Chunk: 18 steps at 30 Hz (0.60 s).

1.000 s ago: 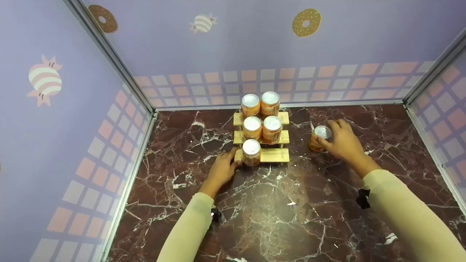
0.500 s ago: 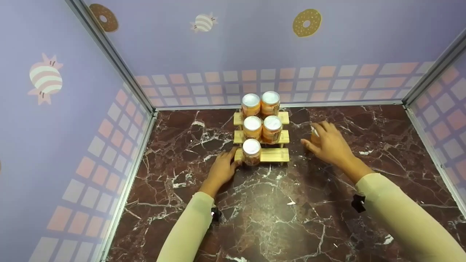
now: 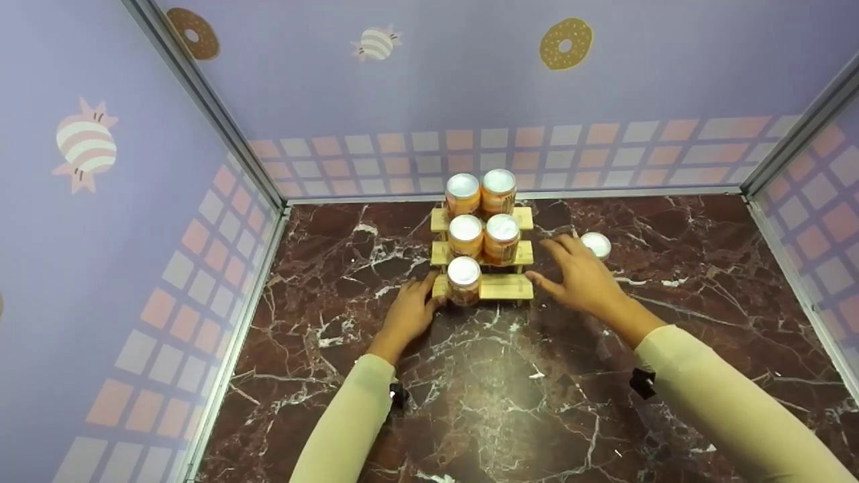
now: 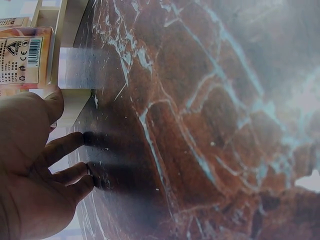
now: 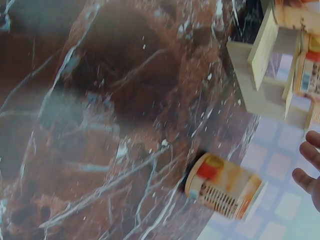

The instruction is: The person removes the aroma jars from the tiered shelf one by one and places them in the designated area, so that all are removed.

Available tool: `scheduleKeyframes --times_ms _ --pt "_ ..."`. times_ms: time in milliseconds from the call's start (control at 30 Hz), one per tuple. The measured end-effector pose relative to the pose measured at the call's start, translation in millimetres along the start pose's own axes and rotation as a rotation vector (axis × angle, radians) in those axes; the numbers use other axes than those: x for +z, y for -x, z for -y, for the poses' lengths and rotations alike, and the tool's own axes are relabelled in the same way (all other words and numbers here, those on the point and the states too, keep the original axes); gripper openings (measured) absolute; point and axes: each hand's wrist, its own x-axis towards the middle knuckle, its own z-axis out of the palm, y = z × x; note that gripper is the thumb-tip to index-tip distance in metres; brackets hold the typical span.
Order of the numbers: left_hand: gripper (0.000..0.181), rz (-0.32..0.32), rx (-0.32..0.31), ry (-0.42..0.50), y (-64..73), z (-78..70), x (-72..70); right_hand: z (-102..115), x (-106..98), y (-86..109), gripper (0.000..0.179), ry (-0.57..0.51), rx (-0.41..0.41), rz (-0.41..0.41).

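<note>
A three-step wooden stand point(image 3: 507, 287) holds several orange cans with silvery tops. On its lowest step sits one can point(image 3: 463, 274), at the left end. My left hand point(image 3: 407, 314) is at that end of the step, thumb in front and index finger behind, holding the stand; its other fingers touch the tabletop in the left wrist view. To the right of the stand, my right hand point(image 3: 584, 278) hovers with fingers spread and nothing in them. Behind it a loose can point(image 5: 226, 187) stands upright on the table, partly hidden in the head view.
The dark red marbled tabletop point(image 3: 496, 389) is bounded by a lilac back wall point(image 3: 443, 80), a left wall point(image 3: 134, 221) and a right wall point(image 3: 832, 221). Two cans stand on each of the upper two steps.
My right hand has let go of the loose can and moved left toward the stand, leaving that can standing on the table. My left hand has stayed where it was.
</note>
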Motion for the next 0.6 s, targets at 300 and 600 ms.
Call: scheduleKeyframes --times_ms 300,600 --pt "0.067 0.006 -0.023 0.025 0.4 -1.7 -1.1 20.5 11.9 -1.6 0.070 -0.007 -0.093 0.007" --pt "0.066 -0.010 -0.029 0.053 1.3 -3.5 -2.2 40.6 20.0 -4.0 0.066 -0.055 -0.093 0.043"
